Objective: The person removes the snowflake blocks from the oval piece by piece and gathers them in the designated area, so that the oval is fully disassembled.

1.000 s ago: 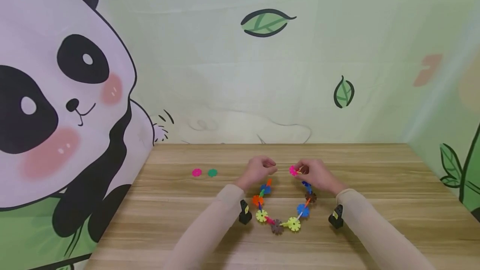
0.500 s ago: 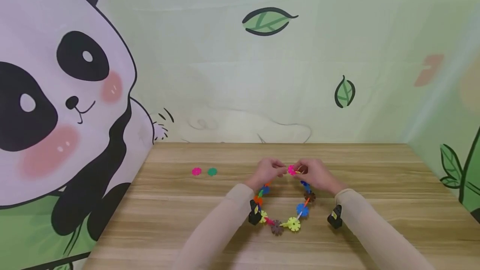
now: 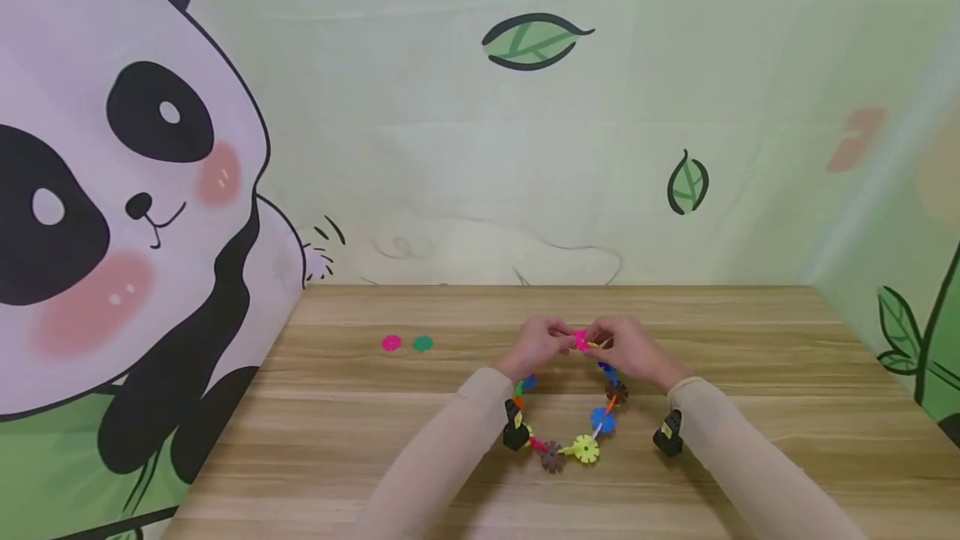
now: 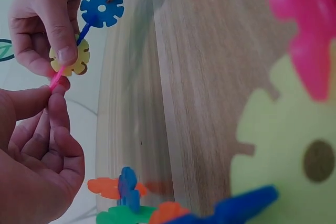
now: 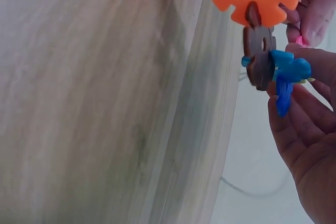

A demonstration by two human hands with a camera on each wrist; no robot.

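I see the chain of colored flower pieces [image 3: 577,415] making a loop on the wooden table [image 3: 750,373]. My left hand [image 3: 542,343] and right hand [image 3: 628,348] each pinch an end at the pink piece [image 3: 581,341]. Two loose pieces [image 3: 406,343] lie well apart on the left.

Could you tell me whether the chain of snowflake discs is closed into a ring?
Cannot tell: both hands pinch the chain at the pink disc, hiding that spot.

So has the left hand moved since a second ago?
Yes. The left hand has shifted right, farther from the loose pink disc and green disc on the table, and now meets the right hand at the chain's pink piece.
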